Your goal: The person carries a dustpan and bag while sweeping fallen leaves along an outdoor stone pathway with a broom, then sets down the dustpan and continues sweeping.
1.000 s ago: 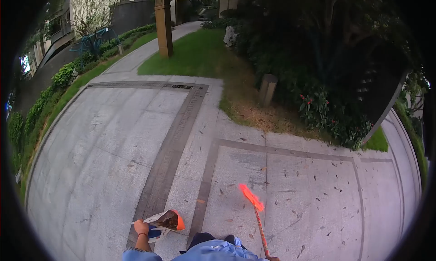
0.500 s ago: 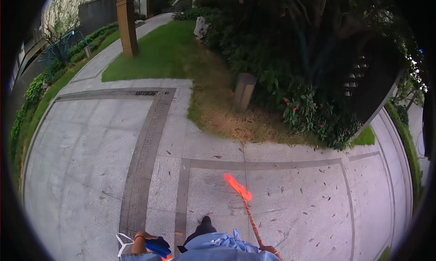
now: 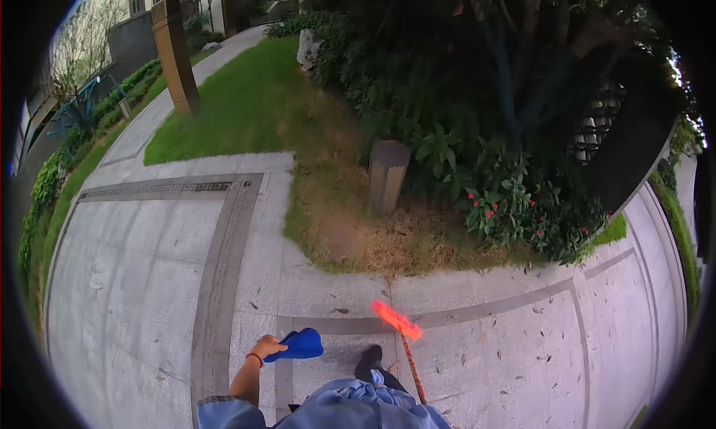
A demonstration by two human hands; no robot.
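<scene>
Head view: paving [image 3: 134, 280] with scattered leaves [image 3: 341, 310] borders lawn [image 3: 239, 93] and shrubs [image 3: 514, 198]. Your left arm extends forward, its left hand [image 3: 267, 346] gripping the blue item [image 3: 302, 345]. The red broom [image 3: 397, 321] slants beside your shoe [image 3: 368, 361]. Your right hand is hidden; its state cannot be told.

It was an outdoor garden courtyard: pale stone paving [image 3: 171, 242] with darker patterned bands, a green lawn [image 3: 231, 93], red-flowered shrubs [image 3: 492, 205], a squat bollard [image 3: 388, 179], a tall brown pillar [image 3: 175, 63], and building walls [image 3: 134, 45] behind.
</scene>
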